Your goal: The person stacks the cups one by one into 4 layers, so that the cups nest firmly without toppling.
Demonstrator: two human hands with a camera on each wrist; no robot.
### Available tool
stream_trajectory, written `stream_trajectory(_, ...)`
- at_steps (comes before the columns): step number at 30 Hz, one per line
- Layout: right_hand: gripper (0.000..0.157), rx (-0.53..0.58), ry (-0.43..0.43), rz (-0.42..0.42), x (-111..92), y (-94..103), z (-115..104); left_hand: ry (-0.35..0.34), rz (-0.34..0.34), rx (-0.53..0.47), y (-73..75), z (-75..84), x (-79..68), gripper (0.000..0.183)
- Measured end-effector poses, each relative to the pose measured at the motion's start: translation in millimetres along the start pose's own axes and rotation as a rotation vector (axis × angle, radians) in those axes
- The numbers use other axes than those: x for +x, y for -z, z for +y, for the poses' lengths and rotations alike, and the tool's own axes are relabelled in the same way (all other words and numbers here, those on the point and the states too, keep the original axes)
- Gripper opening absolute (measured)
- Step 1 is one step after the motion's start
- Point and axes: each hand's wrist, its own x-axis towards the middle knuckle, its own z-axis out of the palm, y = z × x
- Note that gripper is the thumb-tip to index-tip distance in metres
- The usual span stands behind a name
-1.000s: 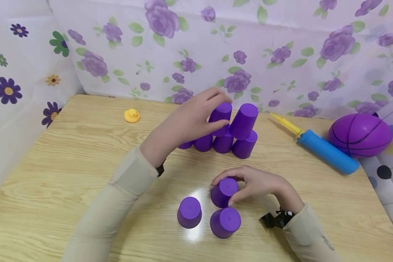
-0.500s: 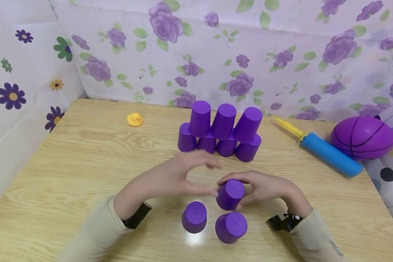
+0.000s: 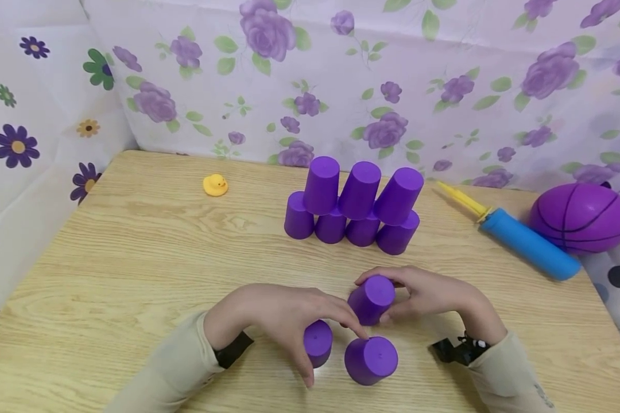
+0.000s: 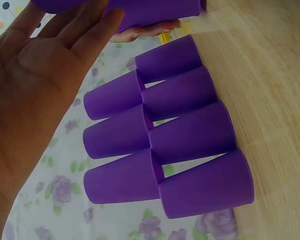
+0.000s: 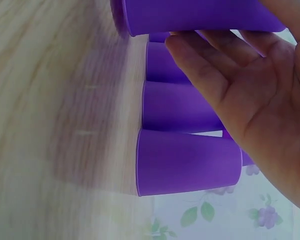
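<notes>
Three loose purple cups stand upside down near the table's front. My right hand point(image 3: 431, 293) grips the back cup point(image 3: 372, 299), thumb and fingers on either side; the right wrist view shows this held cup point(image 5: 200, 15) too. My left hand point(image 3: 284, 314) arches over the left cup point(image 3: 318, 343), its thumb and fingers spread apart; whether they touch it I cannot tell. A front cup point(image 3: 371, 361) stands just beyond the left fingertips. Behind, three upturned cups point(image 3: 359, 192) rest on a row of several upturned cups point(image 3: 330, 226).
A yellow rubber duck point(image 3: 215, 184) sits at the back left of the wooden table point(image 3: 134, 275). A blue hand pump point(image 3: 529, 244) with a yellow nozzle lies at the right, beside a purple ball point(image 3: 581, 218). Flowered cloth point(image 3: 227, 115) hangs behind.
My left hand has let go of a cup in the second row and come forward to the left loose cup. The right hand has kept its grip on the back cup.
</notes>
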Motion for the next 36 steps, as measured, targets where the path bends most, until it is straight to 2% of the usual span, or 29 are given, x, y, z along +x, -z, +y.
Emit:
stream_trajectory(7, 0.057, -0.044, -0.042, 0.039, -1.6, 0.9, 0.1, 0.013, -0.048, -0.022, -4.2, -7.7, 3.6, 0.075)
stream_trajectory(12, 0.058, -0.095, -0.058, 0.089, -6.3, 4.3, 0.1, 0.080, -0.064, -0.034, -4.5, -8.0, 3.0, 0.064)
stream_trajectory(18, 0.059, -0.127, -0.074, 0.135, -11.1, 9.5, 0.0, 0.164, -0.079, -0.025, -0.6, -11.8, -1.3, 0.070)
stream_trajectory(21, 0.059, -0.144, -0.072, 0.162, -11.4, 12.3, -0.2, 0.163, -0.067, -0.022, 0.6, -14.6, -1.8, 0.073)
stream_trajectory(26, 0.059, -0.152, -0.076, 0.222, -12.3, 15.6, -3.8, 0.118, -0.062, -0.019, -1.3, -19.1, 0.6, 0.073)
stream_trajectory(28, 0.060, -0.131, -0.063, 0.231, -13.3, 17.5, -6.7, 0.125, -0.052, -0.004, -2.3, -20.4, 1.0, 0.068)
stream_trajectory(30, 0.061, -0.101, -0.043, 0.235, -14.6, 20.1, -10.6, 0.160, -0.039, 0.001, -2.7, -20.5, 1.1, 0.062)
stream_trajectory(33, 0.063, -0.067, -0.006, 0.255, -16.5, 25.6, -18.1, 0.182, -0.020, -0.021, -2.1, -22.2, 1.6, 0.055)
stream_trajectory(36, 0.064, -0.082, 0.031, 0.276, -16.1, 33.2, -29.2, 0.179, -0.013, -0.059, -1.6, -24.4, 1.5, 0.053)
